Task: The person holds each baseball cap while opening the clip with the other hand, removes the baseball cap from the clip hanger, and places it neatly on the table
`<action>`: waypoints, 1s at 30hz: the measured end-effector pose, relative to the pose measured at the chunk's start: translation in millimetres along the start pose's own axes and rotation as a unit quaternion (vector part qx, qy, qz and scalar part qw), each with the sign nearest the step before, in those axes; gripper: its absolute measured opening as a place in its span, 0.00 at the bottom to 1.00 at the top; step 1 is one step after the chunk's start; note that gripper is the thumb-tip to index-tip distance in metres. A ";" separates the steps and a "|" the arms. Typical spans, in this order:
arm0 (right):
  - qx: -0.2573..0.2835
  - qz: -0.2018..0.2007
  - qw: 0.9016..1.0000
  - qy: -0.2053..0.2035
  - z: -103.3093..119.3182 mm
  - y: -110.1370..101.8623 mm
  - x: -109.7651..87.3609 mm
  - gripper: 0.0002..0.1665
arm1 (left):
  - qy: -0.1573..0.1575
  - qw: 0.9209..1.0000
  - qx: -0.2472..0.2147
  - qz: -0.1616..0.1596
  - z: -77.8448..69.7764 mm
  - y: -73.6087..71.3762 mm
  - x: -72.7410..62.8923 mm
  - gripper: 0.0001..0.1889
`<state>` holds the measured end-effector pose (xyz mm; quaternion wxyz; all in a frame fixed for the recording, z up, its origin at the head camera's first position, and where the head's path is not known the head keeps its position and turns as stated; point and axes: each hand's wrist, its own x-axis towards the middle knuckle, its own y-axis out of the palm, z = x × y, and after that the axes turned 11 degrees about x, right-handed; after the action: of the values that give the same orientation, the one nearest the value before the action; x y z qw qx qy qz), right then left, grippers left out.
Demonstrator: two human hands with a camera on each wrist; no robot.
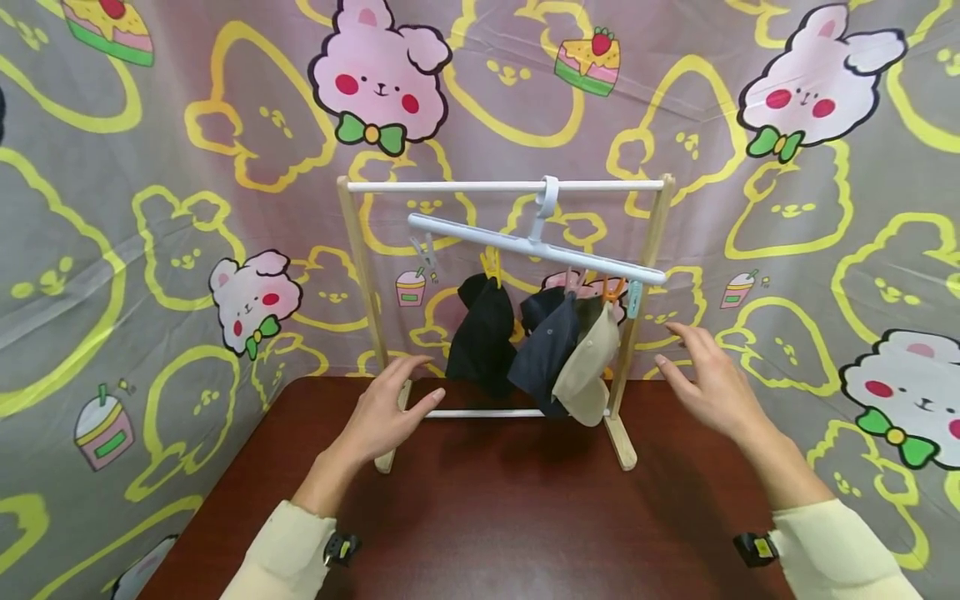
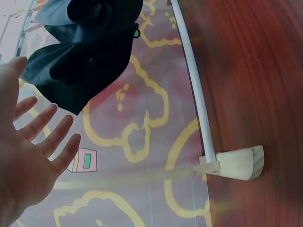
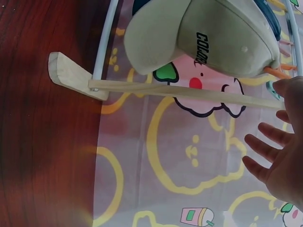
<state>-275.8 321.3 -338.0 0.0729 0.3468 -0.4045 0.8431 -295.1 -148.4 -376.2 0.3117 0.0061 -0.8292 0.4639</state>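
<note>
A white hanger hangs tilted from the rack's top rail, its right end lower. Three caps hang from it by clothespins: a black cap on a yellow clothespin, a navy cap on a pink one, and a beige cap on an orange clothespin. A grey clothespin and a teal clothespin hold nothing. My left hand is held in the air left of the black cap, fingers relaxed. My right hand hovers right of the beige cap, likewise holding nothing.
The rack has wooden side posts, a white top rail, a white lower bar and wooden feet. It stands at the back of a dark red-brown table. A patterned cloth hangs behind and beside it.
</note>
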 end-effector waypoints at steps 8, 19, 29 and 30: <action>0.025 0.002 1.000 0.005 -2.0 1.5 2.6 0.28 | 0.009 0.999 -0.034 -0.021 -11.1 1.8 2.0 0.24; 0.035 -0.011 0.999 -0.026 -2.6 7.3 4.8 0.20 | 0.020 0.996 -0.092 0.009 -24.2 11.4 2.9 0.19; 0.038 -0.023 0.998 -0.044 6.1 11.4 15.5 0.21 | 0.041 0.995 -0.091 0.021 -40.8 20.2 10.9 0.18; 0.040 -0.026 0.998 -0.044 8.1 11.0 17.6 0.21 | 0.044 0.994 -0.093 0.022 -42.9 20.5 12.3 0.18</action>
<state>-289.1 305.3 -330.1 0.0628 0.3965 -0.3644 0.8403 -289.1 -100.2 -369.3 0.3365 -0.0617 -0.8540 0.3919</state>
